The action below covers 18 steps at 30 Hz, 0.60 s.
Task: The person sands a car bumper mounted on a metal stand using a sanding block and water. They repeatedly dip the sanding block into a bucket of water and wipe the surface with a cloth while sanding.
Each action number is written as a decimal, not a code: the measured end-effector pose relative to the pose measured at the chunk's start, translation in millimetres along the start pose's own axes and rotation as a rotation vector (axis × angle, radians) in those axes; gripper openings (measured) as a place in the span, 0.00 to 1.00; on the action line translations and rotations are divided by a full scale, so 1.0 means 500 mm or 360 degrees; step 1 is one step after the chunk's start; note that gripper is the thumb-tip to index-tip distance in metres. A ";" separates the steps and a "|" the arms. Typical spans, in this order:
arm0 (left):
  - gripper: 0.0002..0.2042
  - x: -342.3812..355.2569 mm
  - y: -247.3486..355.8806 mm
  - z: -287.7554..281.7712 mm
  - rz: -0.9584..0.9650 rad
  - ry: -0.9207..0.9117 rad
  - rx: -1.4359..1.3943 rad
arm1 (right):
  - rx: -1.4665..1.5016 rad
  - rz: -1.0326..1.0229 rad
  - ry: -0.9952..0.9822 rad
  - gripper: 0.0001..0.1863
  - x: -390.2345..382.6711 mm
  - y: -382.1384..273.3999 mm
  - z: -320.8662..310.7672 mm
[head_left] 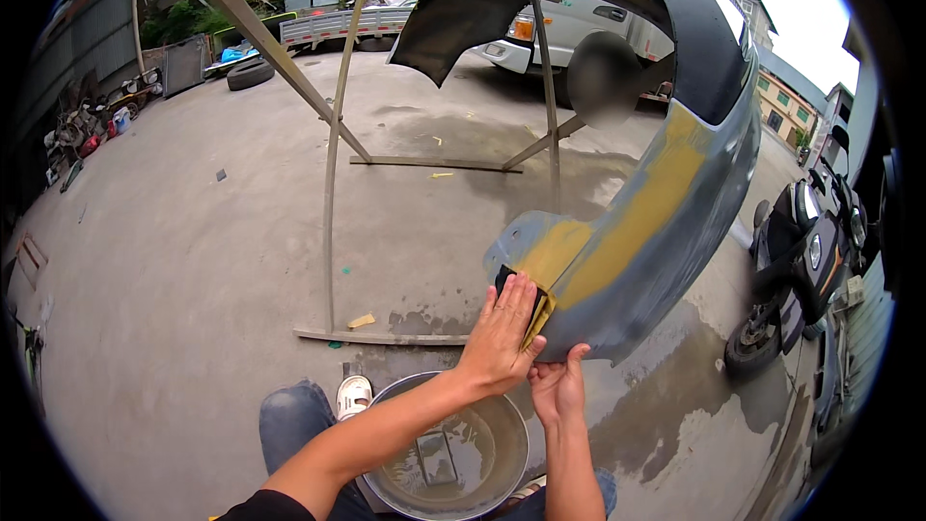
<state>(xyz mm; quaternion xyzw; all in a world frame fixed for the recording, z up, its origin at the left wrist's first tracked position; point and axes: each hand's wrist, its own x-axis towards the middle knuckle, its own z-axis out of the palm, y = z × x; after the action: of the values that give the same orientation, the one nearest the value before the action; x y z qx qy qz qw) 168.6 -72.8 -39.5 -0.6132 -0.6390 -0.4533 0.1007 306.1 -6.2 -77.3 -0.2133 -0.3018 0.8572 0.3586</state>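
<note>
Two bare hands work at the lower end of a curved, bumper-like panel (656,265), grey-blue with broad yellow patches. The left hand (500,336) lies flat and open, its fingers stretched out side by side over a folded dark sheet (540,316) (yellowish where its folds show). That sheet lies against the panel's lower left corner, beneath the fingers. The right hand (558,392) is at the panel's bottom edge, palm turned up, fingers curled, thumb raised; whether it truly grips the edge I cannot tell.

The panel curves up along the right side of a metal stand (335,125), whose base bar runs across the concrete ground (203,260). Below the hands, between the person's legs, stands a round metal basin (522,453) of cloudy water. A scrap of yellowish material (362,320) lies just beyond the base bar, and a motorcycle (815,251) stands at the right.
</note>
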 end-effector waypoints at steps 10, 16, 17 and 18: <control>0.39 0.195 0.055 -0.038 0.0380 -0.0065 0.0262 | 0.0074 0.0017 -0.0036 0.31 -0.001 0.014 -0.005; 0.41 -0.021 0.003 -0.016 0.0422 -0.0064 0.0487 | 0.0076 0.0042 -0.0007 0.32 -0.001 0.022 -0.004; 0.41 -0.004 0.008 -0.020 0.0456 -0.0091 0.0536 | 0.0096 0.0028 0.0007 0.33 -0.004 0.023 0.005; 0.41 0.027 0.011 -0.022 0.0489 -0.0117 0.0586 | 0.0116 0.0015 0.0019 0.34 -0.007 0.023 0.016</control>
<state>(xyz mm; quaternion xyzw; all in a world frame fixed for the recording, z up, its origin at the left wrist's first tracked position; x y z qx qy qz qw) 165.8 -72.3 -21.4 -0.6907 -0.6133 -0.2859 0.2553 298.3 -18.0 -78.7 -0.2067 -0.2673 0.8680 0.3639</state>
